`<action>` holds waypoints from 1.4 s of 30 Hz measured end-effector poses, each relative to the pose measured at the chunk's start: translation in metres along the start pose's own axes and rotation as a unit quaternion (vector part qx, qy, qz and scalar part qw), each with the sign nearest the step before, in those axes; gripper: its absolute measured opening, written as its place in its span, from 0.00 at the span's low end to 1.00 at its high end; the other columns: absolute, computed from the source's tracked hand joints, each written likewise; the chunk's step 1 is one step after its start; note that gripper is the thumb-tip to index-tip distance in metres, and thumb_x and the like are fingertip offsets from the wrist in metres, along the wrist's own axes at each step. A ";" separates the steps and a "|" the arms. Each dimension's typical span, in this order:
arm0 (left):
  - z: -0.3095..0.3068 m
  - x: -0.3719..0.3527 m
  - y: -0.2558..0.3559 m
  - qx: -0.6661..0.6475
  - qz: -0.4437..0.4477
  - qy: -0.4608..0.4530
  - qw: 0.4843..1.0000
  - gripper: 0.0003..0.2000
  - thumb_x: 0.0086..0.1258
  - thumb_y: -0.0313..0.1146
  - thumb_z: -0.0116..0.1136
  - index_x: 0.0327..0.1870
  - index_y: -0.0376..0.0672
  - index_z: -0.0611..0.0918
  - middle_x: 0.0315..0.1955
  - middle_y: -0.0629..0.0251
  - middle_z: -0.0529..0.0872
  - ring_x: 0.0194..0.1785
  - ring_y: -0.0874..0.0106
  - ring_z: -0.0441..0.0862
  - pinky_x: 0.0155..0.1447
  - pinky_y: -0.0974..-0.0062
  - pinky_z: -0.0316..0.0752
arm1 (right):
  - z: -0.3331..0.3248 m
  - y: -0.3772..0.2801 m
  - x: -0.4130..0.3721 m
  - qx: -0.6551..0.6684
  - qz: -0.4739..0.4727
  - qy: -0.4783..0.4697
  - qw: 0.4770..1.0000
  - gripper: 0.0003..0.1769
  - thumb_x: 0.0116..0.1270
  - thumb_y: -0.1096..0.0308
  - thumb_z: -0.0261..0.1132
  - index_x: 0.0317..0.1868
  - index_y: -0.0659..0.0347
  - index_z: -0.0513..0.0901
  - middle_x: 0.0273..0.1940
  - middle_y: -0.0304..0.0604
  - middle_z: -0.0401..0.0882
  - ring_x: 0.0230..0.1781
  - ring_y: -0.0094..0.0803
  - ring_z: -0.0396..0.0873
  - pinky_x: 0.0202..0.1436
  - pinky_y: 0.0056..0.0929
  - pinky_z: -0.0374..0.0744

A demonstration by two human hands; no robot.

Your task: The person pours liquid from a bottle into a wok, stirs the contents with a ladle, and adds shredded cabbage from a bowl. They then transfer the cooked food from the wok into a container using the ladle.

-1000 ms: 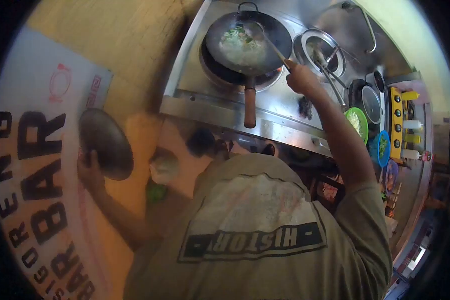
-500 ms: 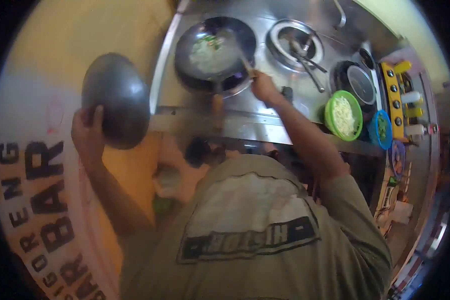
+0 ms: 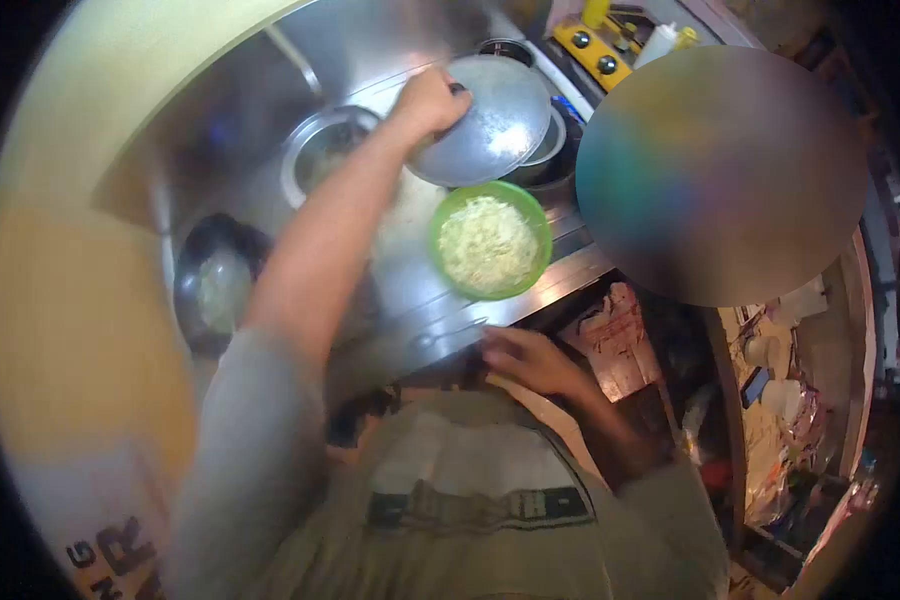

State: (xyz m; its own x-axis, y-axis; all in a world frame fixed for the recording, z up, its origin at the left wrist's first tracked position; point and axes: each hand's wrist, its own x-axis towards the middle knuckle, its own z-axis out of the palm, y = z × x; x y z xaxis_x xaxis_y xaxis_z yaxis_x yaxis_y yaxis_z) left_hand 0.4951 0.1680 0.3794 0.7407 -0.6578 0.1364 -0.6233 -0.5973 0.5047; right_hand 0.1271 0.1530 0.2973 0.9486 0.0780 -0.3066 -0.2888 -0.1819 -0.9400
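Note:
My left hand (image 3: 430, 103) grips the dark knob of a round metal lid (image 3: 500, 125), which is tilted over the back of the stove, partly covering a pot (image 3: 553, 140). Just in front of the lid stands a green bowl (image 3: 488, 245) full of pale shredded food. Near the counter's front edge, my right hand (image 3: 530, 362) has its fingers loosely apart, with nothing visible in them. A dark wok (image 3: 195, 290) with pale contents sits at the left, partly behind my left arm.
A metal ring-shaped vessel (image 3: 295, 165) is behind my left forearm. Bottles (image 3: 658, 45) stand by a yellow panel with knobs (image 3: 580, 42) at the back right. A large round blur hides the area right of the stove. Shelves with items are at lower right.
The view has swung right. My left hand has carried the lid from beside the wall across to the pot. My right hand has left the utensil in the wok and moved to the counter's front edge.

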 end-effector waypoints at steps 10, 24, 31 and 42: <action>0.195 0.113 0.019 0.076 -0.067 -0.141 0.985 0.17 0.59 0.40 0.57 0.40 0.34 0.84 0.45 0.45 0.83 0.50 0.56 0.82 0.56 0.62 0.75 | -0.009 0.098 -0.249 0.251 0.190 0.472 0.824 0.34 0.62 0.55 0.67 0.63 0.67 0.70 0.51 0.49 0.78 0.45 0.31 0.79 0.49 0.28 0.77; 0.090 -0.067 0.009 -0.149 -0.010 0.027 0.988 0.30 0.61 0.55 0.60 0.50 0.34 0.79 0.42 0.44 0.82 0.48 0.47 0.79 0.53 0.54 0.73 | -0.027 -0.006 -0.056 -0.006 0.163 0.251 0.954 0.27 0.70 0.60 0.60 0.64 0.66 0.69 0.52 0.49 0.77 0.49 0.33 0.78 0.48 0.29 0.79; -0.102 -0.436 -0.133 0.043 -0.190 0.241 0.951 0.14 0.61 0.36 0.61 0.44 0.36 0.82 0.36 0.51 0.83 0.42 0.56 0.81 0.50 0.61 0.74 | 0.145 -0.071 0.154 0.152 0.139 -0.121 0.971 0.37 0.68 0.42 0.56 0.62 0.68 0.70 0.50 0.51 0.76 0.48 0.35 0.77 0.47 0.35 0.80; -0.040 -0.552 -0.274 -0.792 -0.365 0.068 0.485 0.07 0.69 0.36 0.56 0.33 0.43 0.77 0.25 0.66 0.78 0.25 0.72 0.77 0.27 0.68 0.74 | 0.364 -0.083 0.262 -0.128 0.140 -0.112 0.975 0.18 0.62 0.62 0.60 0.44 0.71 0.78 0.31 0.51 0.80 0.31 0.41 0.81 0.34 0.39 0.79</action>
State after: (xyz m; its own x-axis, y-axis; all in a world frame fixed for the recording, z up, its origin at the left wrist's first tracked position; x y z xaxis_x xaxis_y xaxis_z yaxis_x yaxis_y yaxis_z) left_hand 0.2672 0.7132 0.1995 0.6966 -0.4359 -0.5699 0.7113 0.5236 0.4690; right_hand 0.3524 0.5451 0.2408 0.7766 0.1970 -0.5984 -0.4640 -0.4636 -0.7549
